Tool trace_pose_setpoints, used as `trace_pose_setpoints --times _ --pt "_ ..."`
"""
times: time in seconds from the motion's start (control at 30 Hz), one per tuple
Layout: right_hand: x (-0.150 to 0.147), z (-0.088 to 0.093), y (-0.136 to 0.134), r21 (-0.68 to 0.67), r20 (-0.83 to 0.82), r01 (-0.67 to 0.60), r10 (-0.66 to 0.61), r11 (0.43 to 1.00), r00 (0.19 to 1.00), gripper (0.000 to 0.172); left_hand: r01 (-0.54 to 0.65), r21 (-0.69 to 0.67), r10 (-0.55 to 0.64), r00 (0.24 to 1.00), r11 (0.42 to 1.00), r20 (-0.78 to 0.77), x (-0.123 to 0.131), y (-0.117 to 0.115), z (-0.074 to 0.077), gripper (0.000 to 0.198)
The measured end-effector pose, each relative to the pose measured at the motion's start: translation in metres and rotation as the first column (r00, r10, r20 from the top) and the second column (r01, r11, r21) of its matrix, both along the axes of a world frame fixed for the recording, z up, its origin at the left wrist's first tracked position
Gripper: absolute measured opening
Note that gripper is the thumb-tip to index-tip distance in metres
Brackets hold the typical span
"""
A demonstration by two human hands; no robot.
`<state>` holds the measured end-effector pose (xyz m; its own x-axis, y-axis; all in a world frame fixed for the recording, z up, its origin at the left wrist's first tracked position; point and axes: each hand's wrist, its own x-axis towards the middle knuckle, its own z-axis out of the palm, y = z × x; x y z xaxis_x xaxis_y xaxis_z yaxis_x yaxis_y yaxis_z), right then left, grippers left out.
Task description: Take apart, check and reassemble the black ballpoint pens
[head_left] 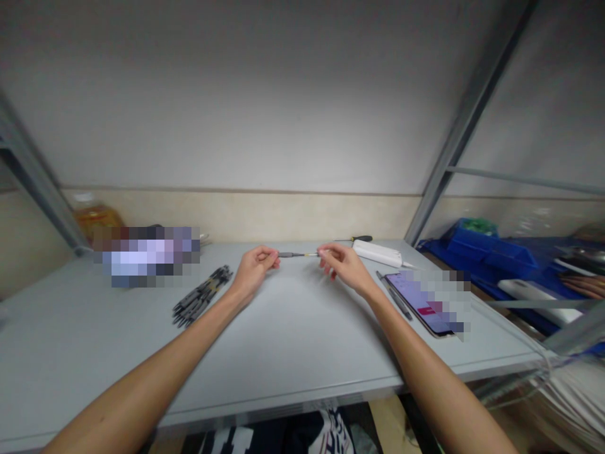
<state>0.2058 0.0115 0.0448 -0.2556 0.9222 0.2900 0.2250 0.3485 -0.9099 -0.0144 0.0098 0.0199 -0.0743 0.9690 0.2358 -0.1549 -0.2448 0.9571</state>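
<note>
My left hand (258,268) pinches a dark grey pen barrel (289,255) between thumb and fingertips, above the middle of the table. From the barrel a thin, light-coloured pen refill (309,255) stretches level to my right hand (339,265). The thumb and forefinger of that hand are closed on its far end, while the other fingers curl below. What tip sits inside the right fingertips is too small to make out. Left of my left wrist lies a bundle of grey pens (203,295). One single pen (397,299) rests to the right of my right forearm.
A phone (416,302) lies at the right, its screen partly blurred. Behind it are a white power strip (378,253) and a screwdriver (363,238). Metal posts (437,170) frame the table (274,359). Blue trays (491,249) stand beyond the right side. A pixelated item (146,255) sits back left.
</note>
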Motion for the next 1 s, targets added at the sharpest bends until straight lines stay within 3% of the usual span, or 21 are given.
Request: trace_pose_setpoints --times 0.17,0.3,0.4,0.5,0.57,0.7,0.83,0.93,1.0 --pt "0.0 0.001 -0.002 -0.012 0.071 -0.04 0.041 0.999 0.997 0.039 0.007 -0.035 -0.006 1.0 0.999 0.017 0.0 -0.001 0.001 0.038" --pt "-0.001 0.001 -0.002 -0.043 0.122 -0.019 0.024 0.999 0.992 0.051 0.03 -0.043 -0.03 1.0 0.999 0.005 0.0 -0.001 0.002 0.037" --pt "-0.002 0.001 -0.003 0.041 0.059 -0.004 0.001 0.999 0.998 0.041 0.033 -0.069 -0.03 0.999 0.997 0.036 0.0 -0.002 0.003 0.036" --pt "-0.002 0.001 -0.005 0.161 0.058 0.024 -0.034 0.987 0.998 0.042 0.063 -0.143 -0.053 0.996 0.988 0.071 0.001 -0.004 0.005 0.035" --pt "-0.002 0.001 -0.005 0.17 0.077 0.041 -0.055 0.985 0.996 0.035 0.081 -0.182 -0.069 0.995 0.98 0.068 0.001 -0.006 0.006 0.035" --pt "-0.003 0.002 -0.006 0.072 0.05 0.014 -0.018 0.997 0.999 0.03 0.044 -0.099 -0.048 0.998 0.994 -0.036 0.004 -0.008 0.006 0.033" --pt "-0.002 0.005 -0.006 -0.101 -0.002 0.003 -0.003 0.995 1.0 0.025 -0.018 0.058 0.031 0.971 0.998 -0.237 0.006 -0.012 0.006 0.021" --pt "0.001 0.006 -0.005 -0.27 -0.12 -0.07 0.038 0.96 0.992 0.023 -0.072 0.217 0.158 0.898 0.974 -0.411 0.006 -0.018 0.007 0.01" --pt "0.005 0.006 -0.003 -0.388 -0.227 -0.165 0.08 0.907 0.971 0.022 -0.076 0.31 0.221 0.856 0.948 -0.467 0.005 -0.022 0.008 0.009"
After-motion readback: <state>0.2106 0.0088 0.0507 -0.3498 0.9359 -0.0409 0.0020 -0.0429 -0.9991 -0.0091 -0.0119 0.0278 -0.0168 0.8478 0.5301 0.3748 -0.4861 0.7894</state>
